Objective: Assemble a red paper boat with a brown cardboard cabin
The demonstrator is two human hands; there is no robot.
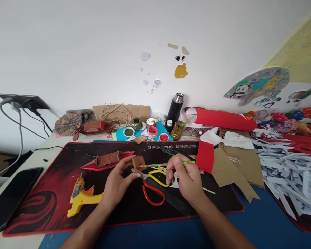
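A small piece of brown card [139, 161] was held up over the dark mat [126, 207], where the tip of a green-handled brush [155, 165] met it. The left hand [119, 180] pinched the card's edge between thumb and fingers, presumably to leave its face free. The right hand [185, 174] was closed round the brush like a pen, likely for fine control. Scissors [155, 205] lay between the hands; a yellow glue gun [84, 199] and a red-hulled boat model [107, 160] sat leftward. Open paint pots [152, 131] stood behind the mat, close by for dipping, I supposed. Beyond rose a white wall [93, 52] dotted with cut-outs [181, 71], and paper strips [282, 169] were heaped far right
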